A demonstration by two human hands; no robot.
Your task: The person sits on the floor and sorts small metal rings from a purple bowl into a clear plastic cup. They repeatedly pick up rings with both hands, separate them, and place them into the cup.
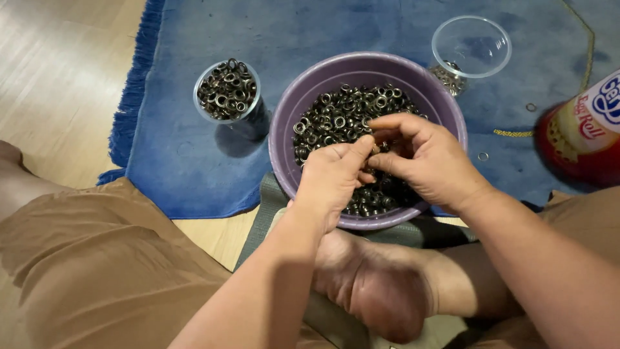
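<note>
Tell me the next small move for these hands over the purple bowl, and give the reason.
Probably carry the small piece pinched between the left hand and right hand to a plastic cup. Both hands meet fingertip to fingertip above the purple bowl of metal eyelets; the left cup is already full, while the clear cup holds only a few, so that one seems likelier.

Bare forearms, bare foot [381, 291], tan-brown trousers [97, 258] on both legs.

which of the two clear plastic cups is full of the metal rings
The cup on the left, beside the purple bowl, is filled to the brim with rings. The cup at the upper right holds only a few at its bottom.
</note>
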